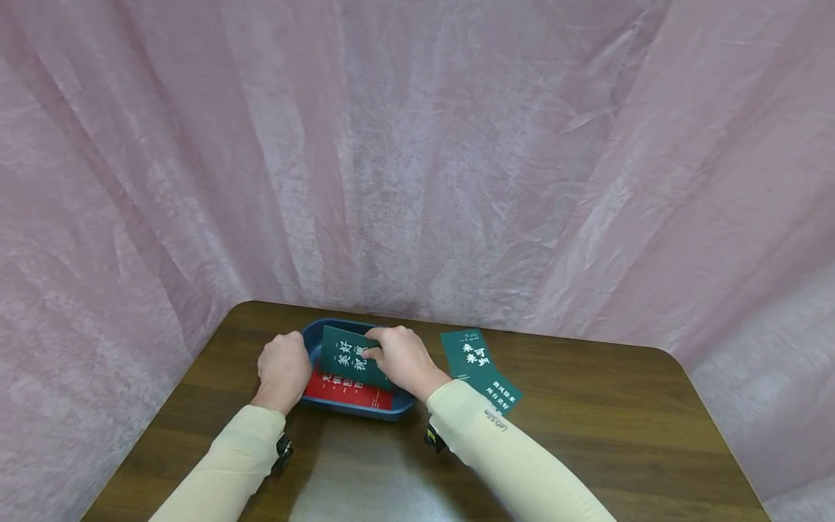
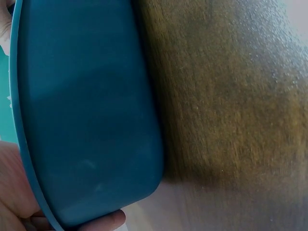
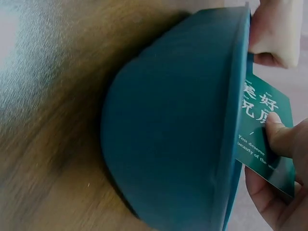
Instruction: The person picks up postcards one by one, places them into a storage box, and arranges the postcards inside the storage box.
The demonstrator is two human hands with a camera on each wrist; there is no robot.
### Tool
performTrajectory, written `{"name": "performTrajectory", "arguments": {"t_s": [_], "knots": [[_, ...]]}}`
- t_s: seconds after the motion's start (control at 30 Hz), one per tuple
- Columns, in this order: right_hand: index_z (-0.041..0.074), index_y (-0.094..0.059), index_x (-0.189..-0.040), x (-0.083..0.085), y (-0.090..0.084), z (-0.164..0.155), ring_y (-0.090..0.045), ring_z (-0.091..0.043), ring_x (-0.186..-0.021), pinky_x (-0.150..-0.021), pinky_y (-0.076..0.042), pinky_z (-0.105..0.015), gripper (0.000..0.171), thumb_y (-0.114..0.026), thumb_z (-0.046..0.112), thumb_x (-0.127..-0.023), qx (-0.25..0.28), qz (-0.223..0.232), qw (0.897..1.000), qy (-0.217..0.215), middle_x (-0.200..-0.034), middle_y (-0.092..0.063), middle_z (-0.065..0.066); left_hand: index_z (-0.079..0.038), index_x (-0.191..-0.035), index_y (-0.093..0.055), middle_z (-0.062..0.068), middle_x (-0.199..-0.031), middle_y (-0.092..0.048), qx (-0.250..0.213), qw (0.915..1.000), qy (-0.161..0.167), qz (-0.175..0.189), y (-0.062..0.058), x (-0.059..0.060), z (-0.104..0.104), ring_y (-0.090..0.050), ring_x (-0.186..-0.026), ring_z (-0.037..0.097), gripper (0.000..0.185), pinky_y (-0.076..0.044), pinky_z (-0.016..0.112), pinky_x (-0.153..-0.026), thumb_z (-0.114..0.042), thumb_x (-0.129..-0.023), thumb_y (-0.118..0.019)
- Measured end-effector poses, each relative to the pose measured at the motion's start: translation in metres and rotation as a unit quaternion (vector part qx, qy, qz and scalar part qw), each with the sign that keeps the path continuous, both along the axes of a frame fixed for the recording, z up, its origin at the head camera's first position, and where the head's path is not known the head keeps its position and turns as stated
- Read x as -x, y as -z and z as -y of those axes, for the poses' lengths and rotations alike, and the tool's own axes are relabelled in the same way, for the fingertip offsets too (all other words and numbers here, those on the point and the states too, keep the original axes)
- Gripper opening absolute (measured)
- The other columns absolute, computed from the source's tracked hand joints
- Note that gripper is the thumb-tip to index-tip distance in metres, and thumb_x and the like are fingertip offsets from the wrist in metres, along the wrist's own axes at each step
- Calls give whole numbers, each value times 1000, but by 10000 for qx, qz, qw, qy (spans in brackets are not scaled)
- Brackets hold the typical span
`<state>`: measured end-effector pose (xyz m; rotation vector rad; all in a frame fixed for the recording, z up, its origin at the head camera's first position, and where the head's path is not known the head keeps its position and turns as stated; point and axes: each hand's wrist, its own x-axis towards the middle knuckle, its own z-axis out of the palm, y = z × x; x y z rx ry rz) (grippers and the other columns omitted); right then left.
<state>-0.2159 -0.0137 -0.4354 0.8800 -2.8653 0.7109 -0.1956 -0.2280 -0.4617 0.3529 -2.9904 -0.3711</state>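
Right hand (image 1: 403, 357): pinches a green card (image 1: 352, 357), thumb on its printed face, holding it tilted over the tray (image 1: 313, 335), probably so it slides in flat.
Left hand (image 1: 283, 368): curled round the tray's left rim, apparently steadying it.
Tray: blue, smooth plastic with rounded corners, at the far left of the dark wood-grain counter (image 1: 587, 428); a red card (image 1: 346, 391) lies inside.
Other cards (image 1: 479, 366): two green ones (thin, matte, white lettering) lie flat just right of the tray.
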Motion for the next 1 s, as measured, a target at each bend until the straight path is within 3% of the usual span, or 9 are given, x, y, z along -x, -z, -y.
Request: {"name": "performTrajectory", "arguments": {"t_s": [0.2,0.43,0.73,0.83,1.0], "knots": [[16,-63,-120,-6,2,7,-58,3,-65,-61,-51,-13,38,-67,31,-84,-108,648,9977,-163,-101,-71,3,9,-96,-65,27,-83,-67,-53,10000,52,-49,1,1,-1,-63,-57,34,30,-52,52,-48,-17,-81,-69],[16,-61,-122,-12,6,14,-57,3,-59,-54,-47,-13,40,-65,31,-85,-385,1007,9934,-399,-106,-70,3,9,-96,-65,29,-85,-67,-61,9999,55,-130,2,2,-1,-64,-62,37,23,-50,51,-42,-11,-84,-61],[15,-61,-122,-17,10,19,-59,5,-66,-59,-49,-12,41,-66,31,-84,-504,1023,9921,-513,-111,-69,2,9,-100,-65,28,-87,-67,-66,10000,9,-2,2,2,-2,-64,-61,34,24,-52,52,-48,-10,-86,-61],[15,-63,-119,-17,11,21,-62,3,-72,-60,-49,-13,40,-67,32,-83,-550,929,9929,-503,-110,-69,3,9,-99,-65,28,-86,-67,-22,10000,12,-29,2,1,-1,-65,-62,35,23,-51,51,-45,-9,-86,-60],[12,-62,-121,-18,13,24,-60,-1,-68,-56,-47,-14,42,-66,32,-84,-760,823,9926,-474,-103,-70,0,9,-95,-65,28,-83,-67,82,9999,60,-116,2,1,1,-65,-63,37,21,-49,49,-41,-7,-85,-56]]}}
